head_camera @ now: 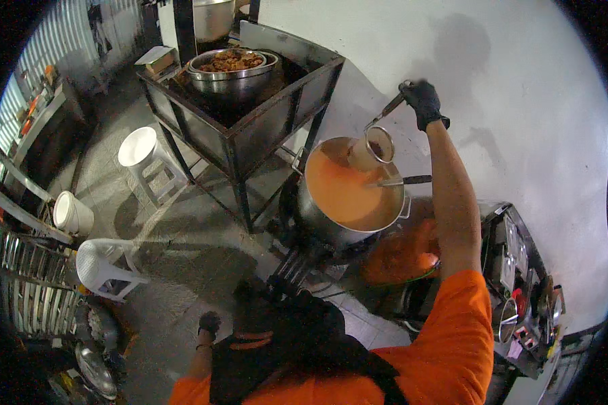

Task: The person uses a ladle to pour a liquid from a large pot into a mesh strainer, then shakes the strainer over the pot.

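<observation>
My right hand (422, 104), in a black glove, grips the dark handle of a fine-mesh metal strainer (380, 145) over the far side of a large metal stockpot (354, 230). Dark bits lie in the strainer's mouth. Orange-brown liquid (344, 192) stands in the pot, and a second utensil with a black handle (417, 179) rests across the right rim, its metal end reaching into the liquid. My left hand (210, 323), also black-gloved, hangs low at my left side, away from the pot; its fingers look curled, but whether it is closed or holds anything cannot be told.
A metal-framed stand (233, 134) left of the pot holds a metal pan of browned food (230, 62). White plastic stools (137, 147) and a white bucket (66, 210) stand on the floor to the left. A wall rises behind the pot; metal equipment (509, 253) stands at the right.
</observation>
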Tool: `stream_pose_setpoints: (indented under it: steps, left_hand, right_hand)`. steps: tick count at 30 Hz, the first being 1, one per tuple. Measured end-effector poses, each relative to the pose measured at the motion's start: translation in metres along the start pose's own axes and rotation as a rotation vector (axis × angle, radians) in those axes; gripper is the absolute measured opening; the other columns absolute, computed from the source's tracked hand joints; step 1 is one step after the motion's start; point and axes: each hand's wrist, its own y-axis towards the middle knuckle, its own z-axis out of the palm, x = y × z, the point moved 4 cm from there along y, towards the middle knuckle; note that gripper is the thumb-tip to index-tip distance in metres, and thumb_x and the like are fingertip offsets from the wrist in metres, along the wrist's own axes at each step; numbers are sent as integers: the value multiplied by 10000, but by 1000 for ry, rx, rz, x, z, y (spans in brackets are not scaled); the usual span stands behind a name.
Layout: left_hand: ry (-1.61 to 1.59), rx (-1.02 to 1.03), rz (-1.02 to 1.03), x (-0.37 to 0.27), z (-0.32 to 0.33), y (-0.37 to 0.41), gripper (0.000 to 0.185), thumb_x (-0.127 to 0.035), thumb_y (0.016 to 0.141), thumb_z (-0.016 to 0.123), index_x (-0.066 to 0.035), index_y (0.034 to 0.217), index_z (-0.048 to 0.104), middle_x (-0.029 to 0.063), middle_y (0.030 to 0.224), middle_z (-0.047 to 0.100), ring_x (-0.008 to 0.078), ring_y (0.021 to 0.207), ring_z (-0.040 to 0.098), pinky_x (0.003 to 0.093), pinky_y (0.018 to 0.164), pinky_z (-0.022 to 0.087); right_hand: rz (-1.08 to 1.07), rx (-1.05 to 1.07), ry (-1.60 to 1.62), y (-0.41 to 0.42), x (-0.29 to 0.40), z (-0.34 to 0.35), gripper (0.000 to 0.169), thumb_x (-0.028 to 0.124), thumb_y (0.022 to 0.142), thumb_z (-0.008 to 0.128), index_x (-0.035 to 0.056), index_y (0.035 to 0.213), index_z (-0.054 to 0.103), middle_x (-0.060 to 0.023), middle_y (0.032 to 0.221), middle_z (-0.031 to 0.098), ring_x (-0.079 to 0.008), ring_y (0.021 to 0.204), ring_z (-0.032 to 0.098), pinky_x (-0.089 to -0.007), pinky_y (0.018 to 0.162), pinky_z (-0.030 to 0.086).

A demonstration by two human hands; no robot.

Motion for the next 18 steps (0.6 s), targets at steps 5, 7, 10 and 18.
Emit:
stream_pose_setpoints:
  steps: [5,7,10,18]
  left_hand:
    - [-53,22,11,9,-19,10,223,-229,649,601,-128,845,634,92,875,605,268,815,566,401,708,450]
    - [-291,75,74,17,-17,8,240,-230,660,596,-119,871,624,104,873,603,267,820,567,402,715,451]
    - [-640,63,-103,7,-28,12,261,-232,674,598,-108,903,607,125,883,597,270,844,565,399,728,453]
    - [-127,-11,6,29,-12,49,332,-237,645,643,-122,954,600,126,1007,565,269,928,539,391,768,445]
  right_hand:
    - [254,-260,236,-27,-37,-29,276,303,708,525,39,638,567,-82,541,534,-165,508,499,-342,478,390]
    - [222,105,386,-29,-35,-17,272,291,726,491,47,632,566,-90,549,548,-185,498,501,-340,474,389]
    - [381,-120,249,-41,-3,-49,332,364,733,477,65,670,607,-159,601,574,-309,649,590,-371,622,463]
    - [61,-95,-114,-75,1,-49,318,309,767,421,77,645,601,-160,661,587,-315,656,588,-398,622,466]
